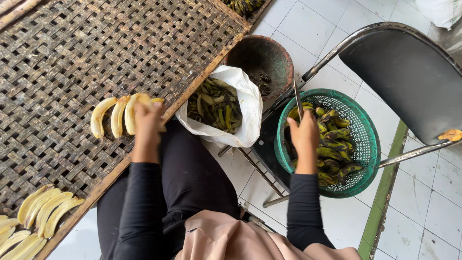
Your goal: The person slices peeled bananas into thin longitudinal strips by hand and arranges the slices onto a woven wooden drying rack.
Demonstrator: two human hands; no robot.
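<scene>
Fingers of the left hand [147,118] curl over the near end of a peeled banana slice [132,111], gripping it where it lies on the woven bamboo tray [62,53]. Fingers of the right hand [304,134] are clenched round the handle of a knife [298,98], whose thin blade points up and away from the person, over the rim of the green plastic basket [368,139].

Two more pale slices [107,115] lie just beside the held one, touching side by side, their long axes running away from the person and curving slightly left at the far tips. A second row of slices [41,212] lies at the tray's near left corner, well apart from the hand.

Between the two hands sits a white plastic bag [248,103], open at the top and filled with dark green peels [214,108]. Behind it stands a round brown bowl [262,58] with a few dark scraps at its bottom. The green basket holds unpeeled bananas [332,149], green-yellow with black blotches, and rests on a dark seat beside a folding metal chair [409,72]. One yellowish scrap [451,135] lies on that chair's seat edge. White floor tiles [308,24] surround everything.
</scene>
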